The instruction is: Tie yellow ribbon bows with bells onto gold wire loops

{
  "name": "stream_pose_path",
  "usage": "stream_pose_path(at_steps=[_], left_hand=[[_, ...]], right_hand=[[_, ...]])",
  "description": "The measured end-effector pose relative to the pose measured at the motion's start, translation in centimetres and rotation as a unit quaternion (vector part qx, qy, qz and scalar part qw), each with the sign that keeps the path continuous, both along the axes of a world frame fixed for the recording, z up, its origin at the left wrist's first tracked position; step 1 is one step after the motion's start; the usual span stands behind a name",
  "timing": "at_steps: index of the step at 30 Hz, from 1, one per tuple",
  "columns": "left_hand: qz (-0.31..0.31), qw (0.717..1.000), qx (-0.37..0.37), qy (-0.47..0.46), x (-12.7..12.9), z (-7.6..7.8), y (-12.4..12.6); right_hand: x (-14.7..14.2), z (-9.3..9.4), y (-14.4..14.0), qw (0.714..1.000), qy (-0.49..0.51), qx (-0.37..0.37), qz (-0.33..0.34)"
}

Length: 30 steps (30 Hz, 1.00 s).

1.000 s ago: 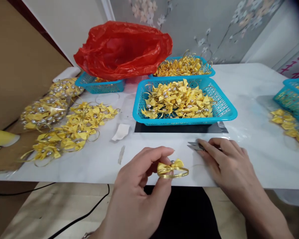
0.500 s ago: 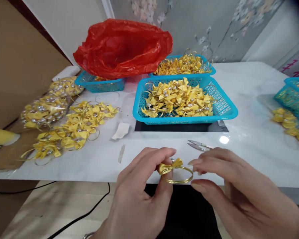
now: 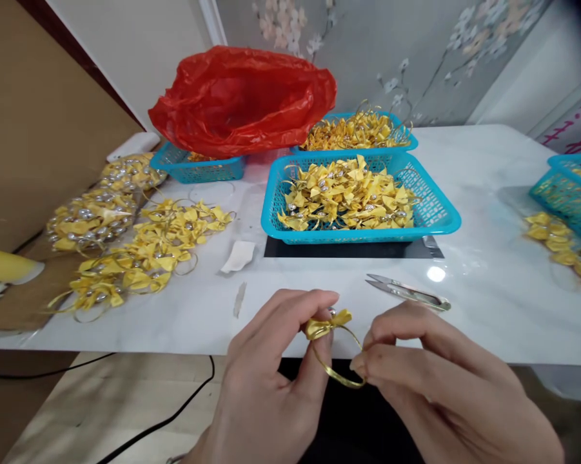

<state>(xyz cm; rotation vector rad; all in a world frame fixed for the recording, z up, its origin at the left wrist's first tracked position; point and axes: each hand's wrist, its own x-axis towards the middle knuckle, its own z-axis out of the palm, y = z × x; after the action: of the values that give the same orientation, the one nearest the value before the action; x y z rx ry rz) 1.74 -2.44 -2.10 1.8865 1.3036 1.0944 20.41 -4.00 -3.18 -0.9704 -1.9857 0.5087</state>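
Note:
Between my hands is a yellow ribbon bow (image 3: pixel 327 324) with a silvery bead, joined to a loop of gold cord (image 3: pixel 343 379). My left hand (image 3: pixel 280 374) pinches the bow between thumb and index finger. On the loop's right side, my right hand (image 3: pixel 430 380) has its thumb and fingertips closed on the cord. Just beyond my right hand lies a pair of thread snips (image 3: pixel 409 292), blades pointing left. A blue basket (image 3: pixel 445 222) full of similar beaded bows stands farther back on the table.
A red plastic bag (image 3: pixel 193 116) rests over a blue basket (image 3: pixel 207 170) at the back left; another basket (image 3: pixel 409 143) of bows sits behind. Loose bows (image 3: pixel 149 251) and bagged bows (image 3: pixel 89 219) lie left. A paper scrap (image 3: pixel 238 256) is near the middle, a basket (image 3: pixel 568 193) at right.
My right hand has closed its fingers on the cord loop, which now hangs tilted downward. The snips show more fully. My left hand keeps its pinch on the bow.

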Motion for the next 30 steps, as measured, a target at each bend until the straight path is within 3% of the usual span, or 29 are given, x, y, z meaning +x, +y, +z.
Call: stream_pose_path(at_steps=[4,7,9,13,15,17,19,23,25,27,30], left_hand=[[-0.015,0.998,-0.048,-0.025,0.2,0.2,0.0],[-0.05,0.98,-0.163,-0.106,0.0,0.2,0.3],[-0.101,0.941,-0.255,-0.201,-0.6,0.1,0.6],[-0.163,0.851,-0.325,-0.378,-2.0,-0.8,0.8],[-0.147,0.836,-0.328,-0.415,-2.4,-1.4,0.8],[-0.124,0.842,-0.316,-0.419,-2.4,-1.7,0.7],[-0.11,0.855,-0.303,-0.405,-2.2,-1.7,0.6],[-0.098,0.871,-0.276,-0.394,-2.0,-1.3,0.5],[-0.069,0.897,-0.236,-0.368,-2.3,-1.2,0.5],[-0.034,0.942,-0.155,-0.297,-2.8,-1.3,0.4],[-0.035,0.99,0.008,-0.14,-3.9,-1.5,0.2]], right_hand=[[-0.9,0.3,0.1,0.989,0.121,-0.088,-0.019],[-1.3,0.6,0.6,0.942,0.233,-0.24,-0.004],[-1.6,0.7,1.1,0.882,0.329,-0.336,0.025],[-2.4,0.9,2.2,0.71,0.541,-0.436,0.111],[-3.1,0.8,2.5,0.633,0.607,-0.459,0.144],[-4.0,0.5,2.7,0.59,0.641,-0.464,0.158],[-5.0,0.1,2.5,0.584,0.656,-0.451,0.158],[-6.5,-0.9,1.9,0.612,0.635,-0.444,0.157],[-6.8,-1.3,1.8,0.629,0.605,-0.46,0.164],[-6.7,-1.6,1.8,0.666,0.565,-0.46,0.159],[-5.9,-1.5,2.0,0.752,0.49,-0.423,0.123]])
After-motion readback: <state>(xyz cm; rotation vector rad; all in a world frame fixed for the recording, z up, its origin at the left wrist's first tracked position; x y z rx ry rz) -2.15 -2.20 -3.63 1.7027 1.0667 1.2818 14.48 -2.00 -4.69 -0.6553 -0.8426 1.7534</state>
